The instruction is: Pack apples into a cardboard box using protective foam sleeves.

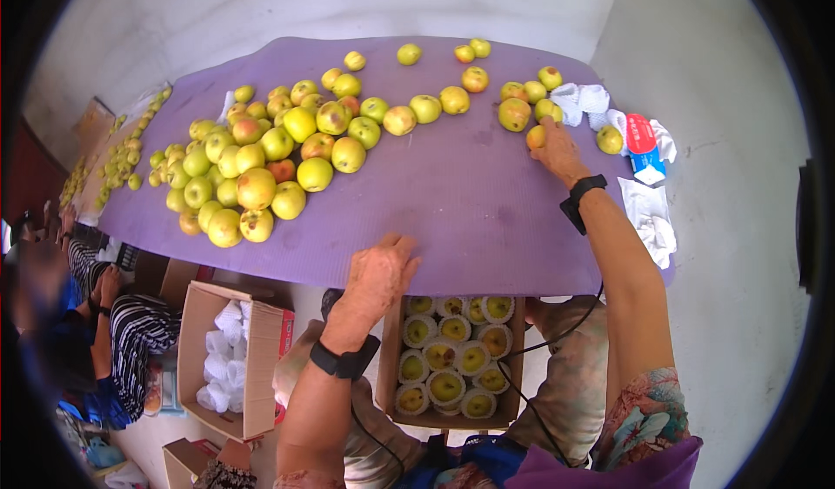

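My right hand (560,152) reaches to the far right of the purple table mat (456,202), its fingers on a yellow-red apple (536,137) beside several others. Whether it grips that apple is unclear. Over the mat's near edge is my left hand (385,267), slightly blurred, its fingers loosely bent and no object visible in it. A large pile of yellow-green apples (256,188) covers the left of the mat. Below the near edge, between my knees, an open cardboard box (386,385) holds apples in white foam net sleeves (445,386).
White foam nets (593,99), a red-and-blue tissue pack (642,143) and crumpled white tissue (654,235) lie at the right edge. An open box (261,371) of foam nets stands lower left. Other people sit at the left. A black cable (554,342) hangs near the apple box.
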`<act>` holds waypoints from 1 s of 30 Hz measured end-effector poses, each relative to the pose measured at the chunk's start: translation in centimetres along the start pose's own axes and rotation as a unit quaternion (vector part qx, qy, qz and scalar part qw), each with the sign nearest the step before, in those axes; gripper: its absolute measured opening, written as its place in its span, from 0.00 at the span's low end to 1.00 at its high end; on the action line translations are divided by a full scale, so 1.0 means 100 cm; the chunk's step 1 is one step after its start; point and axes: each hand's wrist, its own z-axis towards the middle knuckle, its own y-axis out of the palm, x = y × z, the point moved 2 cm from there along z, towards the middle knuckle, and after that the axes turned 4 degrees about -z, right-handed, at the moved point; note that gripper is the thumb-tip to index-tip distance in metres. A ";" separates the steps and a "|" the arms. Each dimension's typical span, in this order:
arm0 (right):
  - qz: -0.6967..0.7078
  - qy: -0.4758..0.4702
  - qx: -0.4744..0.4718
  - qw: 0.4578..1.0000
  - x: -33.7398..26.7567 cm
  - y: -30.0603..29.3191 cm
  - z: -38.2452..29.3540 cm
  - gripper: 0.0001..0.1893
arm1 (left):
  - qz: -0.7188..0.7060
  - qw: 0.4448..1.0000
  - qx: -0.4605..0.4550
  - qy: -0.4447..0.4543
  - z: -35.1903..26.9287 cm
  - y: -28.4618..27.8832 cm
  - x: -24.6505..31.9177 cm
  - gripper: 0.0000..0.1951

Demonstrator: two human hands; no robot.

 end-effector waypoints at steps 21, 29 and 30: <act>0.312 -0.094 -0.393 0.860 -0.126 -0.031 -0.113 0.33 | -0.046 0.993 0.076 0.072 0.015 0.004 0.037 0.41; 0.382 -0.123 -0.469 0.786 -0.125 -0.022 -0.122 0.24 | -0.060 0.998 -0.002 -0.029 0.013 0.015 0.026 0.38; 0.383 -0.121 -0.469 0.787 -0.118 -0.023 -0.120 0.24 | -0.061 0.998 -0.004 -0.028 0.013 0.016 0.025 0.38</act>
